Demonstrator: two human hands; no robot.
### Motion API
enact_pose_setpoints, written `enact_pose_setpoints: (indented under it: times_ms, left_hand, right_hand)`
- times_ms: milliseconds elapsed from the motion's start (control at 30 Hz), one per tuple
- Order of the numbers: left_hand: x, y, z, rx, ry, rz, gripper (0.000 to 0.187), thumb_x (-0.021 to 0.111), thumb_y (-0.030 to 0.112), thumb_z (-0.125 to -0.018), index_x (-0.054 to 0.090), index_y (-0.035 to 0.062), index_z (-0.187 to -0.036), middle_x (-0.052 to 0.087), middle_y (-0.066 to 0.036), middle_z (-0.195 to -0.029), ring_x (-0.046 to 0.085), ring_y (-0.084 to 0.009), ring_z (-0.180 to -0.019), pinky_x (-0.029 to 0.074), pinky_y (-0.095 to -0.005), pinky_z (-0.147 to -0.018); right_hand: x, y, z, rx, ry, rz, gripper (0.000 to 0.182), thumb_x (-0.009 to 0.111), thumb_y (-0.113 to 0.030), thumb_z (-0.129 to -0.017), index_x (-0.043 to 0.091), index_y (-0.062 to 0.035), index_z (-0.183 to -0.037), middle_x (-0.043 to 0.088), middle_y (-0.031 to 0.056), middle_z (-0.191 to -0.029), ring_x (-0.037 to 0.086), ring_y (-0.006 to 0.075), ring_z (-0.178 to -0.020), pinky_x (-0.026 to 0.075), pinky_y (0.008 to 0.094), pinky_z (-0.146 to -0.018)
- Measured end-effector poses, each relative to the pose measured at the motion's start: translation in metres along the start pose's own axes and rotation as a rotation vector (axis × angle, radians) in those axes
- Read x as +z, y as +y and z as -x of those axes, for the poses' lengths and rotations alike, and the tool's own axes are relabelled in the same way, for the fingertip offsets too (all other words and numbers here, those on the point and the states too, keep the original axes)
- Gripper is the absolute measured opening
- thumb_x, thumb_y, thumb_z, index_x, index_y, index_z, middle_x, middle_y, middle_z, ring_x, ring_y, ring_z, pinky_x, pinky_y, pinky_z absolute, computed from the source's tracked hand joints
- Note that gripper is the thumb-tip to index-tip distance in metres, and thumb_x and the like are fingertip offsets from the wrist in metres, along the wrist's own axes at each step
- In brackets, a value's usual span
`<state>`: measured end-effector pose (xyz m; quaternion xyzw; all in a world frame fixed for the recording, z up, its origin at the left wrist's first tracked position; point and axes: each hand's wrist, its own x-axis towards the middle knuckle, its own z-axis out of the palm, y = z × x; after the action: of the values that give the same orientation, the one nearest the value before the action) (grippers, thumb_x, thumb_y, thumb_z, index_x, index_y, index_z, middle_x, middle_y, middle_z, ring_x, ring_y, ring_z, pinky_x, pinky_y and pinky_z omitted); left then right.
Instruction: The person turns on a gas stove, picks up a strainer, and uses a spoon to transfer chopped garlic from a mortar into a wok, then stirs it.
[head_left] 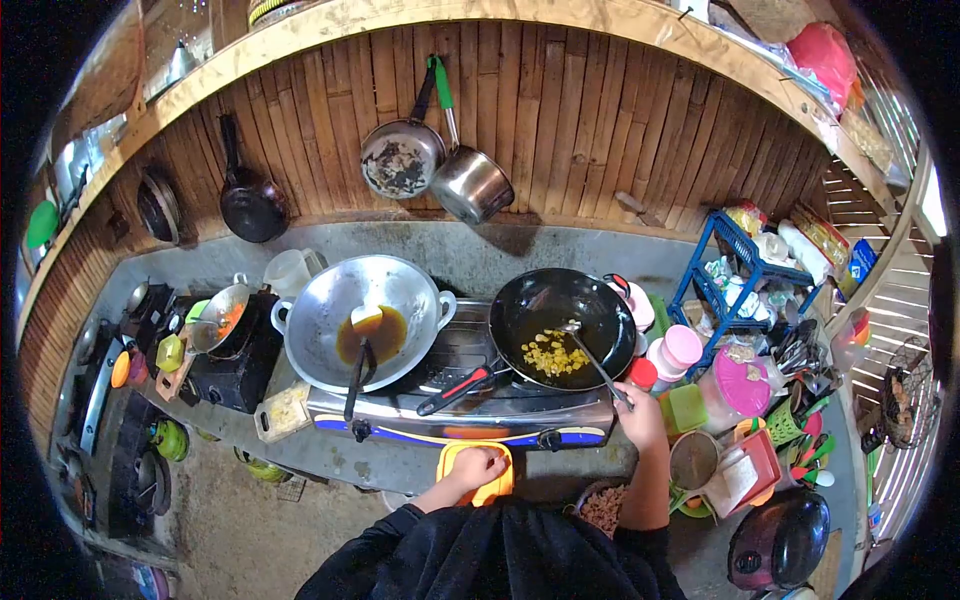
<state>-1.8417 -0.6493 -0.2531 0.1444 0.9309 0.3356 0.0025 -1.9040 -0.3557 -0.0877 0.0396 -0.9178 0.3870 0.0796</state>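
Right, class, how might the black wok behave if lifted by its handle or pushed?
The black wok would probably feel front-heavy, its wide bowl sitting well out from the red-and-black handle. Its rounded sides suggest it could rock if pushed. The yellow pieces inside would likely slide, as they lie loose in what looks like liquid.

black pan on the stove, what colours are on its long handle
Black and red on the long handle, best seen in the head view.

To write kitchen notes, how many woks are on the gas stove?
2: the silver wok on the left and the black wok on the right. None seems hidden.
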Motion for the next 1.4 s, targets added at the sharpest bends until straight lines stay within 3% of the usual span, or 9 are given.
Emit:
enact_pose_setpoints:
  times_ms: [100,400,467,567,667,1000,1100,1267,1400]
  left_hand:
    - [0.006,-0.007,0.004,0.152,0.106,-0.032,0.030,0.050,0.032,-0.082,0.057,0.0065,-0.069,0.061,-0.015,-0.069,0.060,-0.0343,-0.067,0.047,-0.0456,-0.062]
    - [0.004,-0.005,0.003,0.163,0.107,-0.009,0.027,0.050,0.029,-0.082,0.057,0.0062,-0.070,0.061,-0.014,-0.070,0.060,-0.0330,-0.069,0.047,-0.0455,-0.062]
    - [0.004,-0.005,0.002,0.166,0.095,-0.014,0.026,0.050,0.028,-0.082,0.057,0.0062,-0.070,0.061,-0.014,-0.070,0.060,-0.0328,-0.068,0.047,-0.0454,-0.063]
    - [0.004,-0.007,0.003,0.174,0.081,-0.019,0.025,0.050,0.028,-0.082,0.057,0.0062,-0.071,0.062,-0.013,-0.070,0.061,-0.0325,-0.068,0.047,-0.0451,-0.063]
    - [0.006,-0.008,0.003,0.180,0.091,-0.026,0.025,0.050,0.028,-0.082,0.056,0.0062,-0.071,0.062,-0.013,-0.070,0.061,-0.0322,-0.068,0.047,-0.0448,-0.063]
    - [0.004,-0.008,0.001,0.186,0.087,-0.044,0.027,0.050,0.028,-0.083,0.057,0.0065,-0.069,0.062,-0.012,-0.070,0.061,-0.0307,-0.068,0.047,-0.0434,-0.064]
    - [0.007,-0.009,0.003,0.188,0.096,-0.053,0.027,0.050,0.028,-0.083,0.057,0.0067,-0.069,0.062,-0.012,-0.069,0.061,-0.0301,-0.068,0.047,-0.0425,-0.064]
    - [0.006,-0.009,0.001,0.205,0.071,-0.074,0.027,0.050,0.028,-0.083,0.057,0.0067,-0.069,0.062,-0.011,-0.069,0.061,-0.0292,-0.068,0.047,-0.0415,-0.064]
    - [0.003,-0.007,0.002,0.201,0.066,-0.079,0.026,0.051,0.028,-0.083,0.058,0.0073,-0.068,0.062,-0.011,-0.069,0.061,-0.0289,-0.068,0.048,-0.0412,-0.064]
  right_hand:
    - [-0.018,-0.003,0.017,-0.023,-0.034,-0.047,0.033,0.060,-0.006,-0.078,0.060,-0.0054,-0.111,0.063,0.0226,-0.098,0.062,0.0349,-0.092,0.048,0.0369,-0.079]
    - [-0.069,-0.003,0.062,-0.025,-0.063,0.199,0.030,0.062,-0.015,-0.079,0.064,-0.0128,-0.109,0.064,0.0187,-0.092,0.061,0.0379,-0.085,0.048,0.0418,-0.075]
    - [-0.086,-0.031,0.067,0.133,-0.131,0.261,0.028,0.063,-0.016,-0.079,0.065,-0.0122,-0.107,0.063,0.0196,-0.093,0.060,0.0385,-0.088,0.047,0.0426,-0.076]
    - [-0.100,-0.044,0.073,0.149,-0.102,0.259,0.030,0.063,-0.006,-0.074,0.064,-0.0020,-0.104,0.065,0.0201,-0.094,0.064,0.0312,-0.086,0.047,0.0356,-0.076]
    - [-0.106,-0.043,0.072,0.018,-0.085,0.268,0.031,0.065,-0.007,-0.073,0.065,-0.0018,-0.104,0.065,0.0202,-0.092,0.064,0.0318,-0.086,0.048,0.0367,-0.076]
    - [-0.056,-0.036,0.046,0.050,-0.115,0.262,0.030,0.064,-0.008,-0.077,0.064,-0.0049,-0.106,0.065,0.0195,-0.096,0.064,0.0307,-0.088,0.048,0.0362,-0.076]
    - [-0.029,-0.021,0.032,-0.060,-0.068,0.155,0.029,0.063,-0.008,-0.078,0.064,-0.0058,-0.107,0.066,0.0186,-0.092,0.065,0.0272,-0.083,0.049,0.0338,-0.074]
    - [0.011,-0.004,0.007,-0.006,-0.007,-0.030,0.029,0.061,-0.007,-0.080,0.063,-0.0040,-0.109,0.066,0.0161,-0.085,0.061,0.0174,-0.073,0.047,0.0290,-0.070]
    - [0.020,-0.015,-0.008,0.038,-0.029,-0.088,0.029,0.060,-0.006,-0.080,0.062,-0.0026,-0.109,0.066,0.0164,-0.084,0.061,0.0165,-0.072,0.047,0.0289,-0.068]
